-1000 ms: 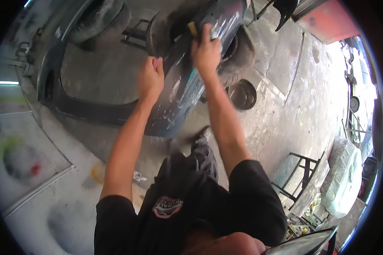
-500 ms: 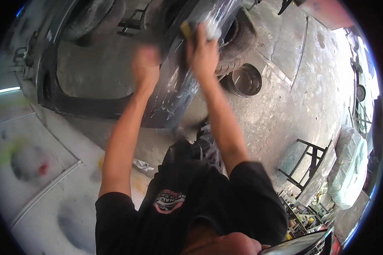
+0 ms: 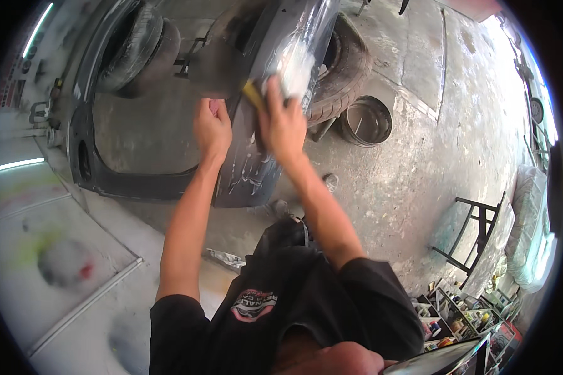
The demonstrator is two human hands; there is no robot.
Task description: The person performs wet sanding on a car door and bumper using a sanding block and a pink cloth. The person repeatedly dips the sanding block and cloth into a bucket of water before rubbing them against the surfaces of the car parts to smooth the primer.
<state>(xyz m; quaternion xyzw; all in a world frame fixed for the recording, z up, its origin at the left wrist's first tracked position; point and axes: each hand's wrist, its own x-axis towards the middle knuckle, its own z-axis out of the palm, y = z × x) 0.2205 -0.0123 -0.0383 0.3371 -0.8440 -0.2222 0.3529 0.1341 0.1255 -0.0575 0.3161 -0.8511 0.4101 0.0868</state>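
A dark grey car bumper stands on edge in front of me, wet and streaked with white residue. My right hand presses a yellow sanding pad flat against its glossy upper face. My left hand grips the bumper's left edge just beside it, fingers curled over the rim. The two hands are a hand's width apart.
A worn tyre props the bumper from behind, another tyre lies at the upper left. A round metal bucket sits on the concrete floor to the right. A black metal stand and a rack of small cans are at the lower right.
My right hand has slid with the pad along the bumper's face, and my left hand has settled on the bumper's edge after a blurred motion. The view has shifted closer to the bumper.
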